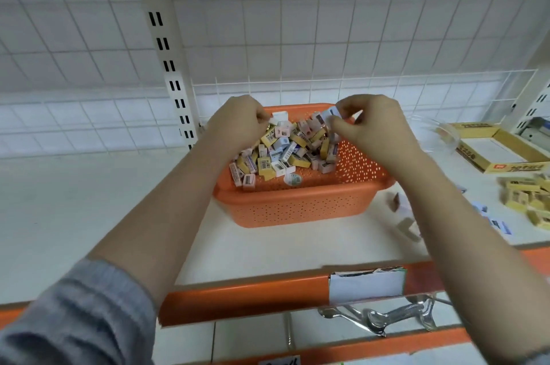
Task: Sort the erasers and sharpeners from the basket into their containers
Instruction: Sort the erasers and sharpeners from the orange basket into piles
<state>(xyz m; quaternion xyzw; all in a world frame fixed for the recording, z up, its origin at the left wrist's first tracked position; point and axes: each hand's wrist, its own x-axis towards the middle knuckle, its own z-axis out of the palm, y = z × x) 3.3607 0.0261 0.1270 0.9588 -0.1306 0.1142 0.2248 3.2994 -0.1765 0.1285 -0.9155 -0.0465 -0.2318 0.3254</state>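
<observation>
Both hands are down in the orange basket (300,207), which sits mid-frame on the white shelf (89,201). The left hand (238,123), at the basket's far left rim, has its fingers curled into the heap, apparently closed around small pieces, though exactly what it grips is hidden. The right hand (372,126), just right of centre, pinches a small white wrapped eraser (330,113) between thumb and fingertips, lifted just above the pile (285,150).

The pile is a jumble of little yellow, white and pink blocks, most in paper sleeves. They look light and firm with a little give, nothing fragile; the sleeves may be slippery, so a pinch across the short sides seems safest, one or two at a time.

At the right edge of the frame lies a yellow cardboard box (506,147), with loose yellow erasers (526,201) below it and a clear dish (440,132) beside the box.
</observation>
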